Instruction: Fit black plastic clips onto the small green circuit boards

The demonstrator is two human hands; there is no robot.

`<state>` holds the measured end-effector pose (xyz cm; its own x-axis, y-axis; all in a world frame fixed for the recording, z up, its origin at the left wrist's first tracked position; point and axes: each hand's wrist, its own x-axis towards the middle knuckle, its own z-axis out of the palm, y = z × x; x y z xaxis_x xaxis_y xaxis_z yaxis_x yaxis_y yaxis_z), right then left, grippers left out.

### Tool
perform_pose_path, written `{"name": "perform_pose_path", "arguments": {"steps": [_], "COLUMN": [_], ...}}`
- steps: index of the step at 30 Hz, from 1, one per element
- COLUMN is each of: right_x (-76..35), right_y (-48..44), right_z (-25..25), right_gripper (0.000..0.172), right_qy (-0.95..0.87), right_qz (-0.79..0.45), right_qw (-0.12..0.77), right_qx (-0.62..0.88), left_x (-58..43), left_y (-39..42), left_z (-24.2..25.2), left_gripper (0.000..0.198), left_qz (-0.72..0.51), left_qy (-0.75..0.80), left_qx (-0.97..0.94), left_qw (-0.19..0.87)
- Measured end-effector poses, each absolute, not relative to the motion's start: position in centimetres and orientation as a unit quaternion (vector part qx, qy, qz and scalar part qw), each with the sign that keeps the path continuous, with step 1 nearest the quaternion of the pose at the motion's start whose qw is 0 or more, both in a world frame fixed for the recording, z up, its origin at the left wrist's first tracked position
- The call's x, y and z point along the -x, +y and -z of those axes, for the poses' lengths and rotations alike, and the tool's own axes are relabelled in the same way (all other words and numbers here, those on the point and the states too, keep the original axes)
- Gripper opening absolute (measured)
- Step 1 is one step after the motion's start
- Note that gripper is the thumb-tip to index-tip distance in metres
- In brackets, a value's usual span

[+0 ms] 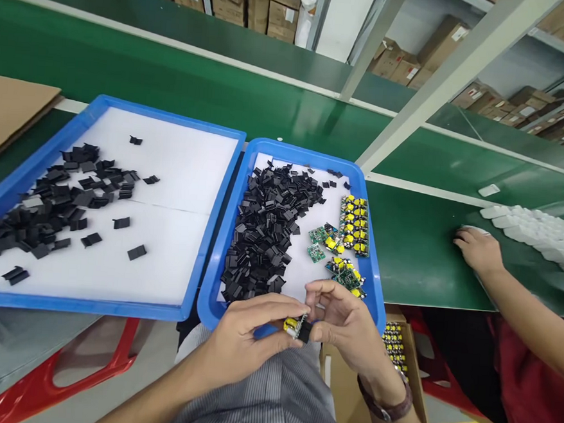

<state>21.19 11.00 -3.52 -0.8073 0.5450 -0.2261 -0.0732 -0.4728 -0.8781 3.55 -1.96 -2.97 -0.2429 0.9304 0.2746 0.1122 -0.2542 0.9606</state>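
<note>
Both my hands meet over my lap, just in front of the right blue tray [210,277]. My left hand [241,341] pinches a small circuit board with a yellow part [295,326]. My right hand [346,329], wearing a wristwatch, pinches a black clip on the same piece from the other side. In the right tray lie a heap of black clips [266,230] and several green circuit boards with yellow parts [351,232].
A left blue tray [201,257] holds scattered black clips [55,202] on white foam. Another person's hand [477,249] rests on the green conveyor near white housings [536,232]. A box of more boards [395,348] sits below. A red stool [73,364] stands lower left.
</note>
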Motion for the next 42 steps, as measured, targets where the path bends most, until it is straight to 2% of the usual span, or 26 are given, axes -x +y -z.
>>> {"name": "perform_pose_path", "arguments": {"steps": [2, 6, 18, 24, 30, 32, 34, 36, 40, 42], "right_x": [-21.0, -20.5, -19.4, -19.7, -19.7, -19.8, -20.0, -20.7, -24.0, -26.6], "right_y": [11.1, 11.0, 10.7, 11.0, 10.5, 9.9, 9.4, 9.6, 14.3, 19.0], "right_z": [3.6, 3.8, 3.7, 4.0, 3.7, 3.3, 2.8, 2.4, 2.9, 3.9], "right_gripper": [0.057, 0.045, 0.033, 0.037, 0.032, 0.039, 0.053, 0.057, 0.030, 0.028], "right_qy": [-0.492, -0.498, -0.487, -0.481, -0.493, -0.532, -0.595, -0.660, -0.695, -0.672], "right_qz": [-0.823, -0.828, -0.820, -0.836, -0.826, -0.798, -0.739, -0.656, -0.499, -0.400], "right_qw": [0.173, 0.165, 0.176, 0.152, 0.176, 0.198, 0.241, 0.294, 0.393, 0.424], "right_qx": [0.225, 0.197, 0.244, 0.216, 0.210, 0.204, 0.203, 0.217, 0.339, 0.457], "left_x": [-3.5, -3.3, -3.3, -3.3, -3.0, -3.2, -3.7, -4.4, -4.9, -4.9], "left_y": [-1.9, -1.8, -2.3, -2.1, -2.4, -2.2, -1.5, -0.5, 1.3, 2.2], "left_z": [3.1, 3.2, 3.7, 3.4, 3.5, 3.2, 2.7, 2.2, 2.3, 2.9], "left_gripper": [0.058, 0.058, 0.051, 0.048, 0.045, 0.044, 0.042, 0.044, 0.058, 0.055], "left_qz": [-0.599, -0.606, -0.593, -0.592, -0.569, -0.553, -0.532, -0.503, -0.403, -0.333], "left_qy": [0.501, 0.489, 0.519, 0.508, 0.525, 0.560, 0.586, 0.601, 0.639, 0.634], "left_qx": [-0.518, -0.514, -0.517, -0.510, -0.533, -0.544, -0.565, -0.590, -0.635, -0.687], "left_qw": [0.348, 0.361, 0.335, 0.364, 0.340, 0.290, 0.231, 0.195, 0.157, 0.122]}}
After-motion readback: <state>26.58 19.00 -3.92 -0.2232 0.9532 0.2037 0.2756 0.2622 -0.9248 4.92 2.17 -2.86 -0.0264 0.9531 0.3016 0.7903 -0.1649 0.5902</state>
